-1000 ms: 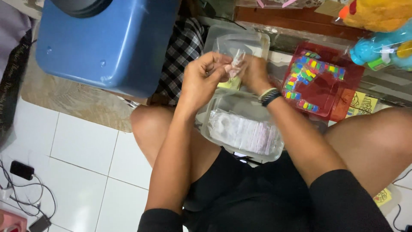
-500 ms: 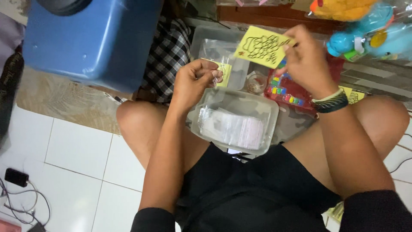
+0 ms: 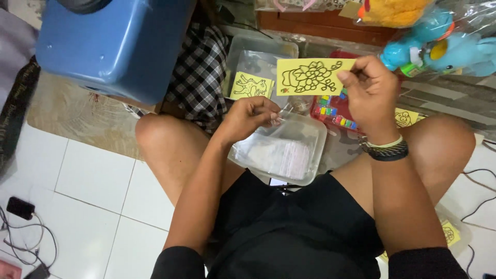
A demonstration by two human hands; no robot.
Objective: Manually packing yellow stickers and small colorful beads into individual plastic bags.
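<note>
- Since half a second ago, my right hand (image 3: pixel 369 88) is carrying the yellow card (image 3: pixel 313 76) lower and further toward nine o'clock, so its black line drawing is now showing full face.
- I am keeping that hand clamped on the card's three o'clock edge, thumb in front and fingers behind, with the card level above the clear plastic tub (image 3: pixel 281 150) on my lap.
- My left hand (image 3: pixel 253 116) is hovering just at seven o'clock of the card, fingertips drawn together around something thin and pale; I cannot tell what it is.
- For a clean pass, I judge I should be holding the card by the bare margin only, so my thumb is not covering the drawn lines.
- Bringing the left fingertips up to the card's near corner, not its middle, looks wisest to me, since the card is likely bending easily.
- At twelve o'clock a second yellow card (image 3: pixel 250 85) is lying in another clear container (image 3: pixel 261 49), and a red tray of coloured pots (image 3: pixel 333 113) is sitting just under the held card.
- Working above the tub should be catching anything that drops.
</note>
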